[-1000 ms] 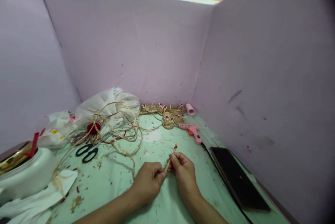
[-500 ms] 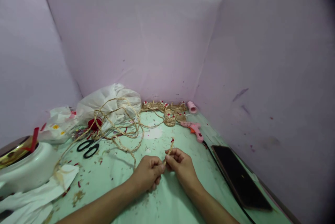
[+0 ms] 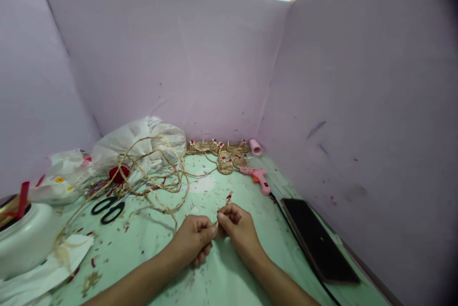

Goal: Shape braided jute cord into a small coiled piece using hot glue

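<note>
A braided straw cord (image 3: 185, 190) lies in loose loops over the left of the table and runs down to my left hand (image 3: 195, 239). That hand is closed, with the cord pinched between thumb and fingers. Right beside it, my right hand (image 3: 238, 229) pinches the cord close to its end. A short tip of cord bound with red thread (image 3: 229, 196) sticks up above the right fingers. Between the two hands only a little of the cord shows; the rest is hidden by the fingers.
Black-handled scissors (image 3: 108, 209), a red yarn ball (image 3: 119, 173) and a white plastic bag (image 3: 143, 141) lie left. Coiled straw pieces (image 3: 225, 162) and a pink spool (image 3: 255, 147) line the back. Rightward are a pink glue gun (image 3: 258, 178), its black cable and a dark phone (image 3: 320, 239).
The view has swung slightly right, so everything appears shifted left. Both hands keep their pinch on the cord, and its red-bound tip leans in much the same direction.
</note>
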Motion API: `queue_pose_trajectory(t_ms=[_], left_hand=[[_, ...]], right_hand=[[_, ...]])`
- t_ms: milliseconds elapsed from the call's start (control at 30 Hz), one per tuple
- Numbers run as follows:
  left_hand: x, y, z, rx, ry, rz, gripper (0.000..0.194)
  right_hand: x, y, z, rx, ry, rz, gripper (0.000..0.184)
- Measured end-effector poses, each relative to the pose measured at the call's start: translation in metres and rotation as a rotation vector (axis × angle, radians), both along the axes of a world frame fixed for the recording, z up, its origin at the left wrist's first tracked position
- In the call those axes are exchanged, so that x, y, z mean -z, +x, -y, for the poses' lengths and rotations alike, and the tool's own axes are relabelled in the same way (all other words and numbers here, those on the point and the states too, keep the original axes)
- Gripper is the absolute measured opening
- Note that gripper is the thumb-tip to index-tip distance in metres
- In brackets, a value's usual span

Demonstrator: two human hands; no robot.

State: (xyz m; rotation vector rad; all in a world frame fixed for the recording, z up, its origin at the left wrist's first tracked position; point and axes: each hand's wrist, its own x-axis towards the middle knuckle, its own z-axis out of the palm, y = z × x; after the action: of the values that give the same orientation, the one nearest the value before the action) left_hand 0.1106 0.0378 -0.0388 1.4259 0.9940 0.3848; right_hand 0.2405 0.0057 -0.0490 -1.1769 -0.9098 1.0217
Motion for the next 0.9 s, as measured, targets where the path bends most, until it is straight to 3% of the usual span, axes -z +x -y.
queue_pose_trajectory(t_ms=[233, 900], left_hand=[[-0.0054, 0.0008, -0.001, 0.0, -0.045, -0.005, 0.037], [-0.0013, -0.0005, -0.0009, 0.039, -0.015, -0.025, 0.04]], right_hand=[[-0.0015, -0.0004, 0.0037, -0.049, -0.005, 0.028, 0.013], [0.001, 0.001, 0.0031, -0.05, -0.036, 0.135, 0.007]])
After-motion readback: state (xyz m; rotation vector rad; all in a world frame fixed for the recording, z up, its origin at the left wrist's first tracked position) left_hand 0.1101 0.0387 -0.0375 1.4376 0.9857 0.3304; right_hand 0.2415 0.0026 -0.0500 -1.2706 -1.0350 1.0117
